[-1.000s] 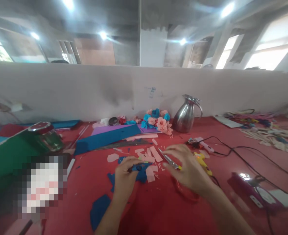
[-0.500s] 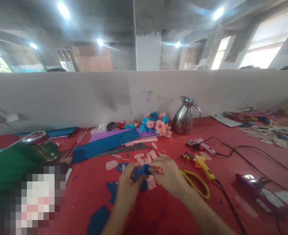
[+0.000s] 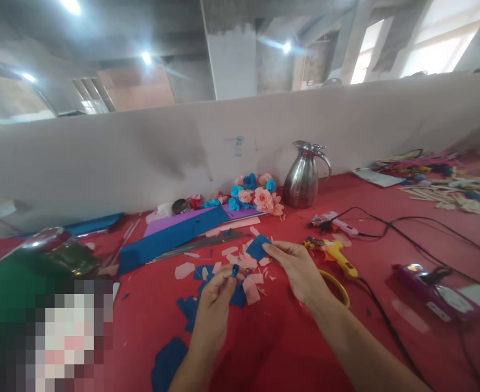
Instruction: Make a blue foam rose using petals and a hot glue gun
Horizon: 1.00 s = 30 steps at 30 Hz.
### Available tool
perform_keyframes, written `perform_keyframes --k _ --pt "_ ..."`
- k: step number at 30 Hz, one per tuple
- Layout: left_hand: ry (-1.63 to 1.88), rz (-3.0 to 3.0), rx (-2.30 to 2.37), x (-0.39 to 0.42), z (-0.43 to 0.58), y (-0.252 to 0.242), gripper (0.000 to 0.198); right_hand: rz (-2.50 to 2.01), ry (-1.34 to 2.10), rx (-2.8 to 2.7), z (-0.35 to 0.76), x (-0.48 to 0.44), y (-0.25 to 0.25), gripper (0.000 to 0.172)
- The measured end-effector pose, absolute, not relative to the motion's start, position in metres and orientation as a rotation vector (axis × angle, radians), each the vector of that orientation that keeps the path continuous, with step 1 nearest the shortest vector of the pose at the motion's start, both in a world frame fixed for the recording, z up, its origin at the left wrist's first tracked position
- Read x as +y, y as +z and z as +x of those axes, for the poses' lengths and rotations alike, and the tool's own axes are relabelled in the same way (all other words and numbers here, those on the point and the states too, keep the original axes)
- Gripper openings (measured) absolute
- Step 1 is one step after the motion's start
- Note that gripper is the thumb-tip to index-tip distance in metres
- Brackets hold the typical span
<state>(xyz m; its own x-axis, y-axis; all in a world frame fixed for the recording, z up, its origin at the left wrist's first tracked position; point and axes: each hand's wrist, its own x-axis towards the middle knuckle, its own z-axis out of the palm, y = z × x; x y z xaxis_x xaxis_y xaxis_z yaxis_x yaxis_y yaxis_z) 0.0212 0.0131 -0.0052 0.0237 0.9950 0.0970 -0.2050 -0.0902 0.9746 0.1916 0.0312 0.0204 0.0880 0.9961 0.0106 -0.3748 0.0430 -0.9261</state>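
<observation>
Left grip [image 3: 215, 294] – blue roll [image 3: 235, 269]; right grip [image 3: 301, 269] – blue piece [image 3: 258, 247]

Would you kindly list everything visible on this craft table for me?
metal jug: one, silver, by the back wall.
paper flowers: a cluster, pink and blue, left of the jug.
foam sheet: one, blue, left of centre.
glue gun: one, yellow, right of the hands.
scissors: one pair, yellow-handled, partly behind the right hand.
scraps: many, pink and blue, on the red table.
cables: several, black, right side.
left hand: one, bare, front centre, pinching a small blue roll.
right hand: one, bare, holding a blue paper piece.
</observation>
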Motion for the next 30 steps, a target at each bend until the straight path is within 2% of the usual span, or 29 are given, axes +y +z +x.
perform_keyframes --k 5,10,30 --pt "1.270 0.825 0.768 0.010 0.029 0.003 0.021 -0.904 1.297 -0.882 0.189 0.029 0.021 0.030" --pt "1.198 0.718 0.739 0.007 0.034 0.004 0.024 -0.940 1.339 -0.806 0.184 0.027 0.025 0.026" --pt "1.273 1.122 1.164 0.012 0.035 -0.020 0.024 -1.001 1.361 -0.848 0.170 0.022 0.024 0.027"
